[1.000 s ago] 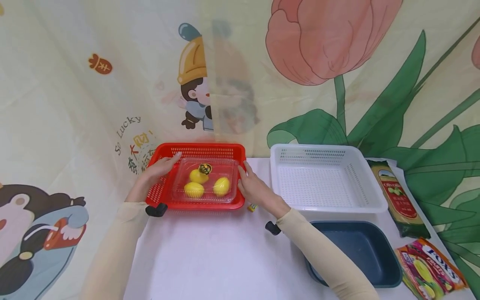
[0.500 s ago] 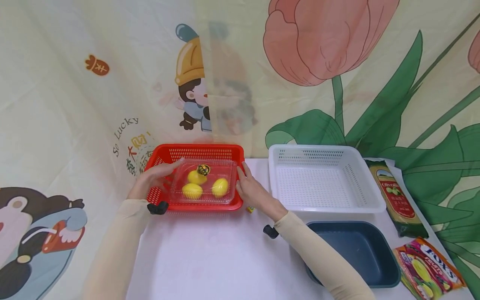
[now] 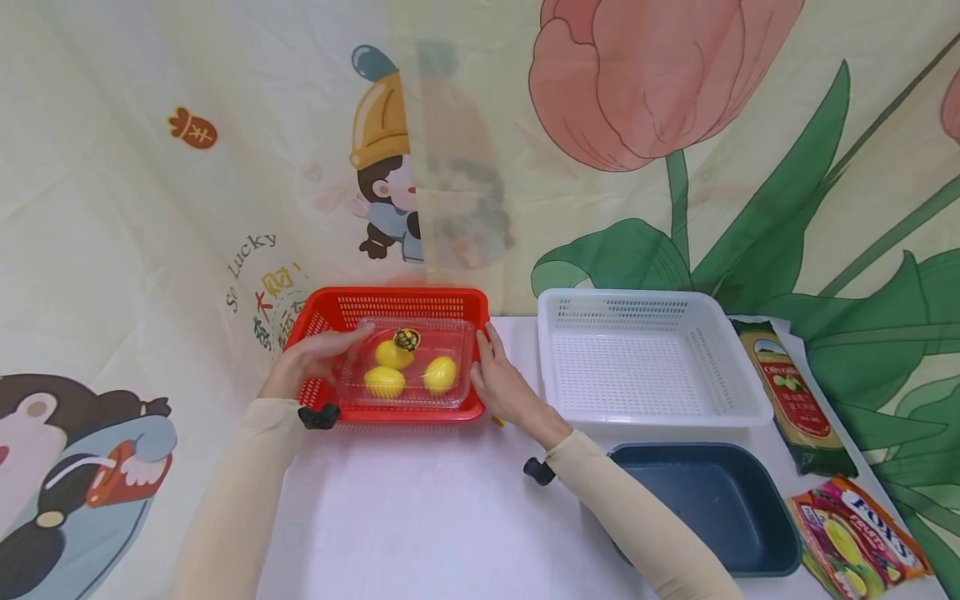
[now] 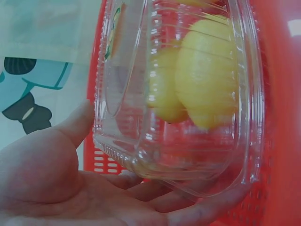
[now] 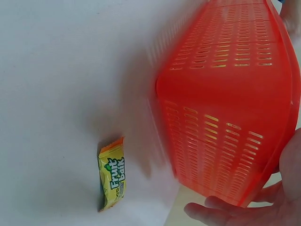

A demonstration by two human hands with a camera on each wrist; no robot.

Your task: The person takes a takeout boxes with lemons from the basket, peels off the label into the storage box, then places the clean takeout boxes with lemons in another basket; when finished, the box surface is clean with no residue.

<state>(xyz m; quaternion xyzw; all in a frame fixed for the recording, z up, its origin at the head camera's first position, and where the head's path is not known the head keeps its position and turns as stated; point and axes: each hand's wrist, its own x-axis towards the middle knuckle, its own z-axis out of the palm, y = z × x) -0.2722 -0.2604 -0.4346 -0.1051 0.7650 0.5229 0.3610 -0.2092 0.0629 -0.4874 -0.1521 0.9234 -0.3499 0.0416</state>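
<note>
A clear plastic clamshell box with three lemons sits in the red basket. My left hand is at the box's left end. In the left wrist view, its fingers stretch beneath the box and the thumb touches or nearly touches its edge. My right hand lies along the basket's right rim. In the right wrist view its straight fingers show outside the rim. Its thumb is mostly hidden there. A small yellow wrapped candy lies beside the basket.
A white basket stands right of the red one, with a dark blue basin in front. At the far right lie an Olivoila pack and a Fox's Fruits candy bag. A printed curtain hangs behind the table.
My left hand has moved right and inward, from the basket's left rim to the box's left end. My right hand has shifted slightly left. The box has hardly moved.
</note>
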